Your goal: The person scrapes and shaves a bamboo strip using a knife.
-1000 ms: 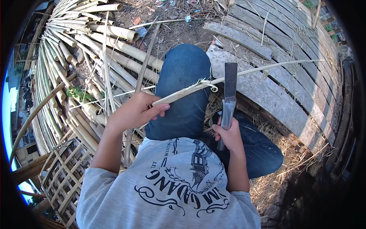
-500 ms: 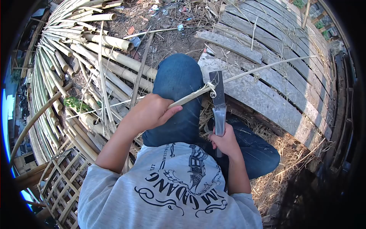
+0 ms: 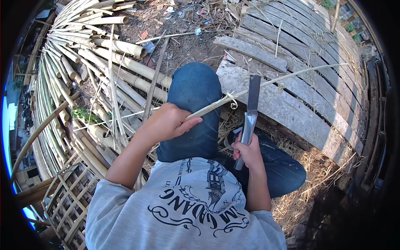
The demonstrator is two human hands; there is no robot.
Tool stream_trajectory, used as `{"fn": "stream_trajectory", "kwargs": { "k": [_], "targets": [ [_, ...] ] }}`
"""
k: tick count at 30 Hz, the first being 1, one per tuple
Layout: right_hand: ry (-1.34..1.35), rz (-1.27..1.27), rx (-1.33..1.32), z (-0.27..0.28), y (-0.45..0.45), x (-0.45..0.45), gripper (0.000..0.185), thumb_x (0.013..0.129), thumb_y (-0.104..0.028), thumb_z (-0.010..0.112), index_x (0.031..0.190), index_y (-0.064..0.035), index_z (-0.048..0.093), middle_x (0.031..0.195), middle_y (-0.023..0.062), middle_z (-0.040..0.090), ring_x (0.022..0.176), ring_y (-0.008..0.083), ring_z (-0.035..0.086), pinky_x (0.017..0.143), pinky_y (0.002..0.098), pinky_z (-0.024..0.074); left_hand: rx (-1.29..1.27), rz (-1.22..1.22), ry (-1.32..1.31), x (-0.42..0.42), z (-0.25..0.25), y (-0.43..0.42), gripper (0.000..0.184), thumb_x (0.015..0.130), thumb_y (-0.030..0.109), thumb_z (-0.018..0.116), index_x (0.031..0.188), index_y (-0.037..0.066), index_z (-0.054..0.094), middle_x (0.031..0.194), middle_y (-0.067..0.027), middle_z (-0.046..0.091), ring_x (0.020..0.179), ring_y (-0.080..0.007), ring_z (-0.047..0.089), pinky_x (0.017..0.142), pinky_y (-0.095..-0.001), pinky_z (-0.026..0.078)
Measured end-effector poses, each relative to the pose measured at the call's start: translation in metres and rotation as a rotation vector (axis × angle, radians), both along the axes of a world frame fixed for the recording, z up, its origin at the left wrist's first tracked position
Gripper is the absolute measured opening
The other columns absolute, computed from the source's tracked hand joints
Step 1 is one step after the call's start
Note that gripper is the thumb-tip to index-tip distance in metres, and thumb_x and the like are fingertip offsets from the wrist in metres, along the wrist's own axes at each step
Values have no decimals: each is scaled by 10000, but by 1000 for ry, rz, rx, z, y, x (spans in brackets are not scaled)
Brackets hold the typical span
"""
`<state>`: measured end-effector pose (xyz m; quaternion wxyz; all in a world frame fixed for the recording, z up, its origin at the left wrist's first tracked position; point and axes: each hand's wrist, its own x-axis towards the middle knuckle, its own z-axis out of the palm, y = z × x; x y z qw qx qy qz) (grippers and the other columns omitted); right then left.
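My left hand is closed around the near end of a long, thin bamboo strip, its thumb along the strip. The strip crosses above my raised knee and runs out to the right over the planks. A curled shaving clings to it just past the knee. In my right hand is the metal handle of a knife with a dark, square-ended blade. The blade points away from me and crosses the strip to the right of the curl. Whether its edge touches the strip I cannot tell.
Many bamboo poles lie stacked on the left. A weathered plank platform stands at the right, with a loose board on it. Straw-like shavings cover the ground at lower right. A woven bamboo lattice sits at lower left.
The knife has moved right along the strip, away from the curled shaving, and its blade is more upright. My left hand has stayed almost in place on the strip.
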<state>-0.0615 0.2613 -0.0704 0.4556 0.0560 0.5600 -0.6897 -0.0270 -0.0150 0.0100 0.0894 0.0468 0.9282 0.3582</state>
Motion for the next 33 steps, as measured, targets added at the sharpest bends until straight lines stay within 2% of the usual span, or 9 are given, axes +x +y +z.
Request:
{"fn": "stream_trajectory", "kwargs": {
  "k": [1, 4, 6, 9, 13, 16, 18, 26, 33],
  "targets": [
    [218, 87, 252, -2, -1, 1, 220, 714, 79, 625, 797, -39, 459, 595, 46, 512, 416, 118, 499, 390, 281, 423, 1, -4, -2, 1, -3, 0, 433, 912, 324, 631, 604, 19, 613, 519, -187, 519, 489, -388, 525, 492, -436, 426],
    [61, 159, 132, 6, 8, -3, 228, 712, 83, 624, 794, -43, 453, 594, 43, 505, 413, 117, 492, 391, 283, 423, -4, -12, -16, 2, -5, -5, 435, 909, 327, 635, 601, 21, 607, 509, -180, 512, 483, -384, 522, 483, -434, 420],
    [-17, 199, 78, 6, 12, -3, 232, 711, 85, 623, 793, -45, 449, 593, 42, 501, 411, 117, 489, 392, 284, 423, -50, -73, -9, 1, -4, -7, 375, 929, 255, 634, 632, 26, 634, 527, -81, 606, 462, -257, 602, 483, -348, 474],
    [-229, 167, -258, -2, 8, -1, 266, 704, 105, 603, 786, -64, 416, 565, 35, 436, 389, 117, 450, 378, 286, 401, 27, 1, 9, 1, -10, -3, 442, 910, 330, 635, 590, 26, 601, 502, -177, 507, 475, -381, 520, 476, -427, 419],
    [-274, -79, -317, -1, -4, 4, 239, 711, 90, 612, 778, -55, 434, 564, 42, 466, 395, 123, 474, 379, 284, 405, 28, 9, -1, 1, -7, -2, 441, 911, 331, 634, 590, 30, 605, 502, -175, 510, 472, -379, 520, 475, -425, 419],
    [120, -13, 170, -1, -6, 5, 209, 716, 74, 620, 763, -46, 456, 562, 50, 498, 404, 130, 500, 382, 288, 418, 6, -7, 10, 1, -6, -3, 431, 914, 320, 632, 595, 31, 612, 498, -168, 512, 470, -376, 521, 471, -422, 418],
    [29, 140, 110, 9, -2, 8, 187, 721, 62, 625, 746, -40, 470, 563, 56, 521, 411, 134, 519, 387, 291, 428, -53, -65, -14, -1, -1, -4, 382, 928, 248, 635, 616, 29, 638, 519, -77, 606, 449, -255, 596, 479, -340, 474],
    [-223, 167, -278, -5, 5, 2, 238, 707, 91, 622, 816, -46, 460, 567, 40, 489, 407, 138, 490, 386, 288, 421, 41, -6, -31, -2, 0, 0, 400, 931, 274, 625, 616, 27, 636, 517, -87, 599, 456, -271, 590, 482, -359, 467],
    [86, 170, 129, 13, 2, 2, 212, 717, 82, 623, 794, -37, 465, 572, 38, 493, 426, 122, 517, 380, 273, 410, 26, -4, -75, -3, 4, 0, 412, 933, 295, 614, 619, 29, 637, 526, -97, 600, 481, -305, 596, 501, -382, 472]
  ]
}}
